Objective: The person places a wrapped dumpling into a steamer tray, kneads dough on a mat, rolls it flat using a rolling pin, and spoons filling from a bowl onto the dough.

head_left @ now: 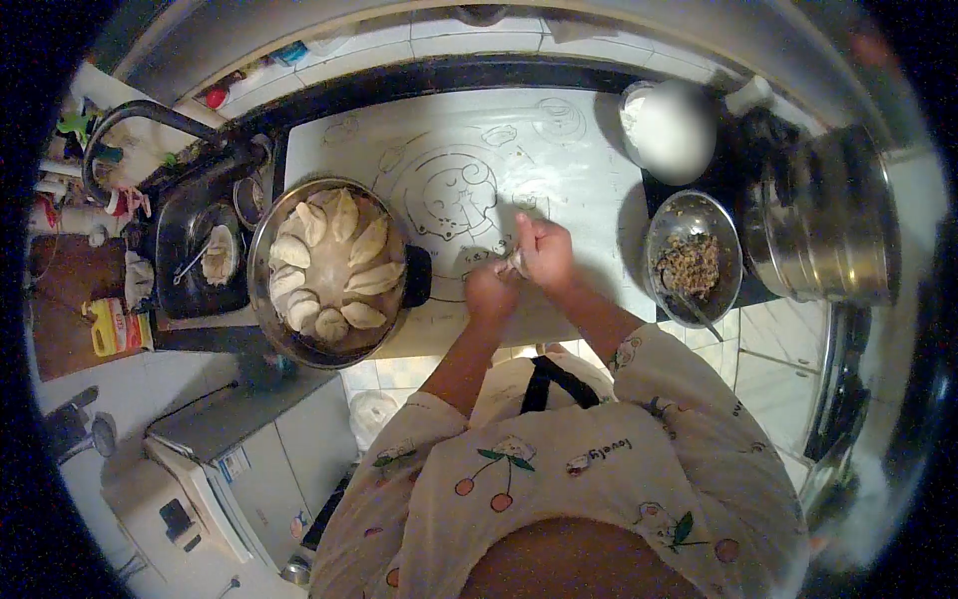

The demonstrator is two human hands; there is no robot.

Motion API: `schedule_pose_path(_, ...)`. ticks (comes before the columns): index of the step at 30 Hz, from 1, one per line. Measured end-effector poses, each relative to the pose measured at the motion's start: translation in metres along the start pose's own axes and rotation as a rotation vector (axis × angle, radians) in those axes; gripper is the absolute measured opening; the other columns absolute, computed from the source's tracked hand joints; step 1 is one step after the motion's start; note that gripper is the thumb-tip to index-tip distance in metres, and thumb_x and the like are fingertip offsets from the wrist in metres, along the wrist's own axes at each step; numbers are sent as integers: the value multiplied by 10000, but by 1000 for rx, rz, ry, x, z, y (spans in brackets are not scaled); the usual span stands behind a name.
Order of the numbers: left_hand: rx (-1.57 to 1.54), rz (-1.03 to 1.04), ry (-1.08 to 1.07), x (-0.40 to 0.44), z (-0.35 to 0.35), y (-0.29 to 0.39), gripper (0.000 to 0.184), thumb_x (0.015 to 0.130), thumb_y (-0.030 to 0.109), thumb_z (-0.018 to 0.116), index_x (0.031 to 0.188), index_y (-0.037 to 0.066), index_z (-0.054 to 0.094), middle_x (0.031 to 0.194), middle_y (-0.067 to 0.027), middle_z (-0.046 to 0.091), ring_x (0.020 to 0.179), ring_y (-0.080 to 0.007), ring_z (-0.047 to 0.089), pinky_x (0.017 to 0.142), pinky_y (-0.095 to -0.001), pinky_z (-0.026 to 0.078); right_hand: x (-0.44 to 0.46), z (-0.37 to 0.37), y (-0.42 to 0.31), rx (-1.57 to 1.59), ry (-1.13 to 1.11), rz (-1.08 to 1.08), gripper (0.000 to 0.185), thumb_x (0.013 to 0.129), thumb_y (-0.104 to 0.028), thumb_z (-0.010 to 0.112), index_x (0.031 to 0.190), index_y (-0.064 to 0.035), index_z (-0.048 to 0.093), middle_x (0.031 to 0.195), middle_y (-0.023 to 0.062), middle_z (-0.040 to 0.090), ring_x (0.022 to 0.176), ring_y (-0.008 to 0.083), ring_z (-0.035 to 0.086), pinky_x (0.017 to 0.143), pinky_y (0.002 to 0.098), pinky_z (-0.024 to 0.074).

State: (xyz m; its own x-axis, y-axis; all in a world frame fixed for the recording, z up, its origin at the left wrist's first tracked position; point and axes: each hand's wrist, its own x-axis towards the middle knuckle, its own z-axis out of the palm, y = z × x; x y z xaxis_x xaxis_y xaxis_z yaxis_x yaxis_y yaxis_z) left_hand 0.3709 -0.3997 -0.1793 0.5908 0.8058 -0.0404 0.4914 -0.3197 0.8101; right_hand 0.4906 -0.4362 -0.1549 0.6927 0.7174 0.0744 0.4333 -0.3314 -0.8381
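You look to be at the pinching step: your left hand (491, 292) and right hand (546, 256) both close on a small pale piece, likely dough (515, 262), over the printed mat (444, 185) — next calls for firm, even fingertip pressure.
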Motion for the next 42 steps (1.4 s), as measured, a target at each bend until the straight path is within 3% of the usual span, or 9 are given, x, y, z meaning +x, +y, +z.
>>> schedule_pose_path(9,-74,-137,167,-11,19,-22,231,707,199,697,821,1,662,756,-158,649,696,-300,633,651,-374,486,-10,31,18,-412,110,-357,364,875,-249,556,560,-68,533,540,146,504,469,346,496,510,449,434)
schedule_pose_path(14,-324,-369,-147,-15,-20,4,308,710,220,734,911,-5,672,722,-122,657,651,-197,633,631,-311,493,56,31,26,-479,110,-480,314,854,-301,576,629,-84,551,606,122,542,546,337,540,511,427,449)
schedule_pose_path(16,-426,-408,-93,-11,-39,30,308,713,225,731,922,6,676,713,-120,656,628,-169,620,616,-293,486,85,33,30,-522,84,-632,283,824,-279,610,625,-98,523,630,107,551,544,311,542,494,421,447)
schedule_pose_path(21,-467,-478,-152,-19,-13,-13,276,723,238,710,891,21,679,747,-130,668,630,-179,624,607,-313,481,55,27,20,-355,52,-446,409,889,-424,471,789,-72,651,641,116,587,633,326,588,550,439,469)
schedule_pose_path(24,-292,-391,-176,-14,-24,-6,255,735,238,688,863,18,674,740,-121,667,625,-199,620,601,-333,476,8,10,-13,90,-133,294,357,893,-310,499,669,-56,609,651,154,598,589,343,561,537,435,441)
schedule_pose_path(30,-297,-239,-119,-19,-2,-36,248,766,238,680,834,0,667,705,-95,652,579,-176,586,580,-326,465,-10,50,-6,-616,43,-70,408,899,-329,493,611,-48,559,585,165,550,553,357,546,550,464,427)
schedule_pose_path(33,-510,-352,-96,-24,-38,7,240,781,229,686,845,-2,674,706,-60,650,593,-139,584,580,-298,471,26,51,-2,-426,179,-216,417,904,-358,468,622,-58,539,573,162,531,553,366,540,553,472,424)
schedule_pose_path(39,-888,-539,-131,-23,9,-43,218,795,190,672,896,-4,680,763,-67,674,646,-124,615,605,-260,487,52,52,-1,-496,291,-242,432,911,-383,441,679,-50,590,593,169,541,532,382,522,507,469,407)
schedule_pose_path(42,-684,-492,-118,-19,20,-51,234,772,180,685,915,-6,684,775,-89,684,663,-133,630,623,-269,495,13,35,-18,-484,-56,86,446,915,-373,440,646,-53,596,581,164,543,516,376,522,499,456,404)
